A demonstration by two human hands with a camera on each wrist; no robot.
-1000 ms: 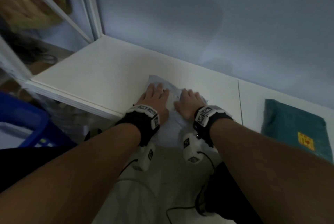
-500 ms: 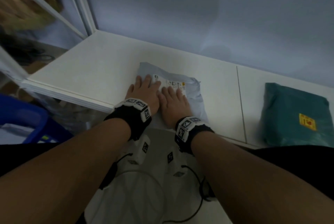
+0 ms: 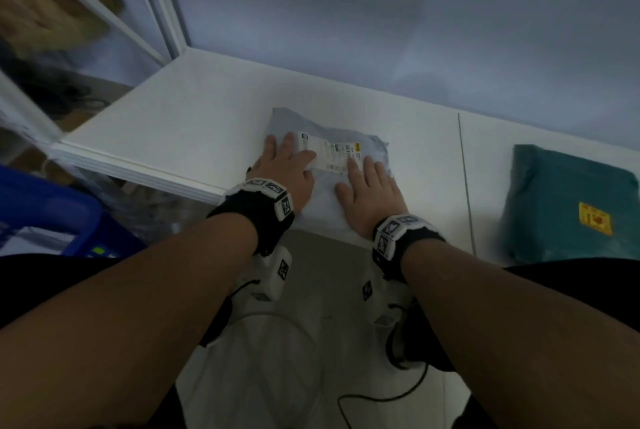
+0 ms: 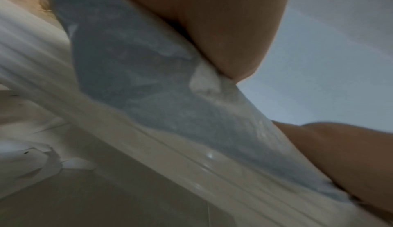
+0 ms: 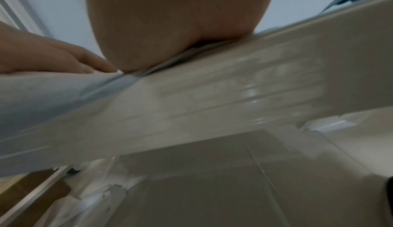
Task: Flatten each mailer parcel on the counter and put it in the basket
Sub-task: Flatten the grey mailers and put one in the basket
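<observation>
A pale grey mailer parcel (image 3: 325, 186) is seen lying flat at the near edge of a white counter (image 3: 194, 124), at the centre of the head view. It is pressed down by both hands, palms flat and fingers extended, nothing being clenched or grasped. The left hand (image 3: 284, 169) is laid on the parcel's 9 o'clock side, the right hand (image 3: 369, 193) on its 4 o'clock side, with fingertips touching a white shipping label (image 3: 329, 151). A dark green mailer parcel (image 3: 568, 203) with a yellow sticker (image 3: 595, 218) is set well apart at 3 o'clock. A blue basket (image 3: 52, 217) is partly shown at 9 o'clock, below the counter.
</observation>
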